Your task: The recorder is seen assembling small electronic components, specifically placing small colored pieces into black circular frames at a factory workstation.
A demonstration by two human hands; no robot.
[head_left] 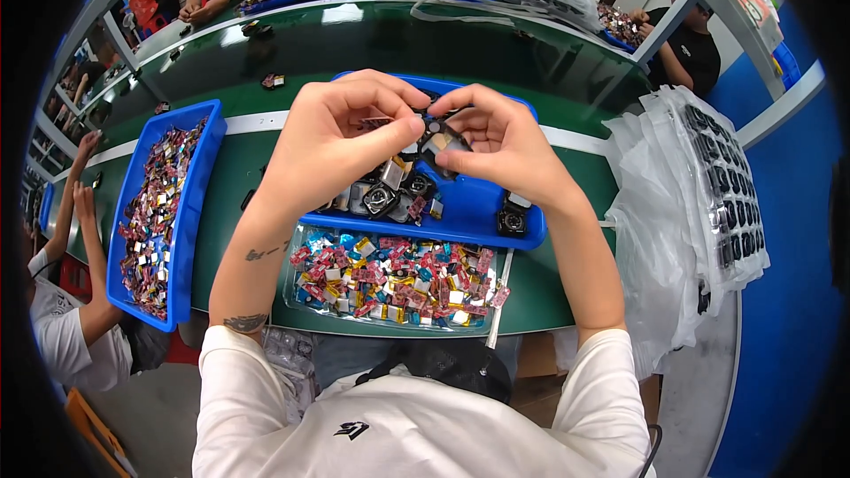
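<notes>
In front of me, above a blue tray [460, 228], both hands meet at a small black plastic casing [440, 143]. My left hand [341, 137] is closed, its thumb and fingertips pinching at the casing's left edge. My right hand [509, 142] grips the other side between thumb and curled fingers. A bit of reddish circuit board [376, 122] shows by the left fingers; I cannot tell whether that hand holds it. Below, several black casings with round parts [381, 199] lie heaped in the tray, and another casing [512, 219] sits at its right end.
Nearest me stands a clear tray [292, 301] heaped with small red boards and silver cells [398, 283]. A blue bin [208, 168] of similar parts is at left. Stacked plastic trays of black parts [722, 186] stand at right. Other people work across and at left of the green bench [567, 292].
</notes>
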